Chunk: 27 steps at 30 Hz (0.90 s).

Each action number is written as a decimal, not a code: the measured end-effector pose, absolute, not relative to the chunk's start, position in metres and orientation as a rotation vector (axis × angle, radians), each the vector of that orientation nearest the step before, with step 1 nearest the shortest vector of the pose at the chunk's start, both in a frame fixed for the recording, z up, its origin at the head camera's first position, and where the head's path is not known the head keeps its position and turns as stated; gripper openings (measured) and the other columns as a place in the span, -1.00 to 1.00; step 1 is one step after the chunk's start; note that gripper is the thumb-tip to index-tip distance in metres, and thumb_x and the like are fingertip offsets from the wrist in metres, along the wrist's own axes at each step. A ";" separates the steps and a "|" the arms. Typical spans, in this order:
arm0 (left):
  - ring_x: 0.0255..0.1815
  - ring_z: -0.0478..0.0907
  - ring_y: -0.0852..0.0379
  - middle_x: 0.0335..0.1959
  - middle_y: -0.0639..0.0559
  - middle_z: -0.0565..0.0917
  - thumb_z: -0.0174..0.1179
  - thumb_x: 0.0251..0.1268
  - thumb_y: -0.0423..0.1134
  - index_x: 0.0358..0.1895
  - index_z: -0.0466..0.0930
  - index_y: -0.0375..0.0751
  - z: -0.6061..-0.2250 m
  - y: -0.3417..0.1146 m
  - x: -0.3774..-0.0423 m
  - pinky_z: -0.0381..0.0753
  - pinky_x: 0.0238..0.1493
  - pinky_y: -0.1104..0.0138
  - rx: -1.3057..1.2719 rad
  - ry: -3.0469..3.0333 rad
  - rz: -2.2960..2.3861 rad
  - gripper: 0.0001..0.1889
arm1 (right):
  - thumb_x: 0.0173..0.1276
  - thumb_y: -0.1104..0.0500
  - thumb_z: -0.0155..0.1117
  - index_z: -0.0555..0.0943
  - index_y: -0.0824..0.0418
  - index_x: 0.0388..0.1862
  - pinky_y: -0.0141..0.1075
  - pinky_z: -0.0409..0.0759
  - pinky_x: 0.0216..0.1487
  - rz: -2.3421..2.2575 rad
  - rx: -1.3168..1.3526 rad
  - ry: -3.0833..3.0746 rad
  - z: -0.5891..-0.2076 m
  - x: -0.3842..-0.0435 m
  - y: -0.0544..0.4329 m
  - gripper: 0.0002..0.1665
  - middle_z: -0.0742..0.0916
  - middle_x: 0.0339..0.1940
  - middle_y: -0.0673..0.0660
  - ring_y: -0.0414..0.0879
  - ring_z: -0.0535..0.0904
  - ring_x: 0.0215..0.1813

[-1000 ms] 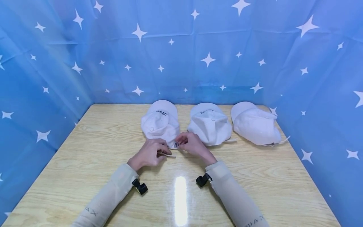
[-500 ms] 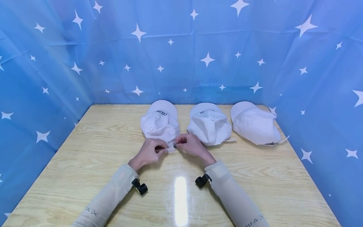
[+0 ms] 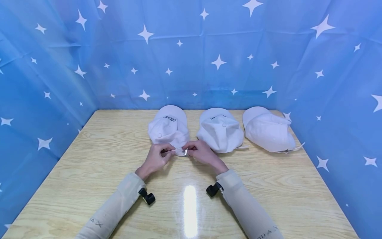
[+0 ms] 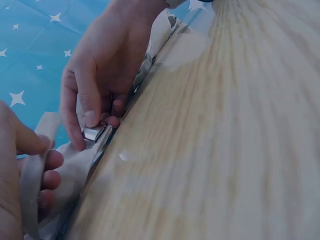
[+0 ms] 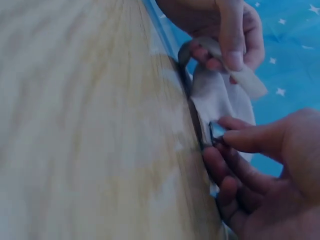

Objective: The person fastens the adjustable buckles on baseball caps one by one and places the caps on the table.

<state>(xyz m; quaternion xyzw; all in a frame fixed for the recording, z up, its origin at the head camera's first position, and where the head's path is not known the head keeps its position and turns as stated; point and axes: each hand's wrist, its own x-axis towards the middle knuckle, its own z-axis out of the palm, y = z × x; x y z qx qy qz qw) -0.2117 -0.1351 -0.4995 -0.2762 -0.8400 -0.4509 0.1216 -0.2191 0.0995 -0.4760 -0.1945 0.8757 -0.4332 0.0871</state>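
A white baseball cap (image 3: 168,129) with dark lettering lies at the left of the row, its brim toward the back curtain. At its rear edge my left hand (image 3: 156,157) pinches the cap's loose strap (image 5: 247,82) between thumb and fingers; the strap's free end sticks out past the thumb. Just to the right, my right hand (image 3: 201,152) holds a small silver metal buckle (image 4: 93,134) between thumb and fingers. The strap end and the buckle are apart in the right wrist view. Part of the cap's rear is hidden behind both hands.
Two more white caps, the middle cap (image 3: 221,131) and the right cap (image 3: 268,131), lie along the back of the wooden table (image 3: 104,166). Each has a thin strap end poking out. A blue star-patterned curtain (image 3: 179,49) stands behind and at both sides.
My left hand has raised the strap end from the table and turned it up toward the buckle. My right hand has stayed nearly in place, and the buckle now shows its shiny face.
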 end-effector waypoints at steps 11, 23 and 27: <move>-0.36 0.68 0.17 -0.34 -0.21 0.81 0.36 0.30 -0.44 -0.23 0.77 -0.36 -0.475 -0.127 -0.197 0.60 -0.22 0.56 -0.625 -2.381 -1.535 -0.95 | 0.24 0.50 0.23 0.81 0.06 -0.02 -0.37 0.59 -0.21 -0.984 -0.805 2.777 -0.471 -0.220 0.103 -0.52 0.80 -0.28 -0.03 -0.24 0.59 -0.30; -0.33 0.71 0.12 -0.31 -0.25 0.82 0.38 0.30 -0.43 -0.20 0.77 -0.38 -0.495 -0.127 -0.208 0.61 -0.22 0.57 -0.520 -2.406 -1.577 -0.92 | 0.23 0.34 0.49 0.82 -0.01 -0.16 -0.34 0.63 -0.16 -1.103 -0.761 2.683 -0.474 -0.219 0.106 -0.71 0.82 -0.28 -0.12 -0.28 0.65 -0.29; -0.33 0.71 0.17 -0.31 -0.17 0.83 0.40 0.32 -0.34 -0.20 0.79 -0.30 -0.497 -0.127 -0.209 0.62 -0.22 0.56 -0.537 -2.387 -1.598 -0.91 | 0.28 0.33 0.47 0.82 0.03 -0.17 -0.32 0.65 -0.06 -1.220 -0.727 2.591 -0.475 -0.220 0.106 -0.77 0.84 -0.25 -0.08 -0.24 0.70 -0.20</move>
